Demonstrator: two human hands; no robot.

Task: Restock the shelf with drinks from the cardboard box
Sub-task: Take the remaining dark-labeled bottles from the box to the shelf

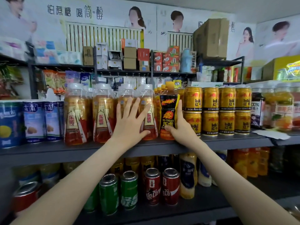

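Task bottle: the black-and-orange HI-TIGER bottle (168, 111) stands upright at the front edge of the grey shelf (235, 140); I place everything else from it.
Right hand (178, 125): its grip is wrapped round the bottle's lower part, thumb up the right side. The fingers hide the base, so I cannot tell whether it rests on the board.
Left hand (131, 120): just left of the bottle, grip spread, palm flat against the gold-label bottles (103, 114).
Right of the bottle: Red Bull cans (227, 109), stacked two high and touching.
Behind the bottle: I see only orange caps (159, 90); the bodies are hidden.
Below the bottle: green and red cans (154, 184) on the lower shelf, the rows behind them dark.
Far left and far right of the bottle: blue cans (34, 120) and jars (283, 109), too blurred for me to read.
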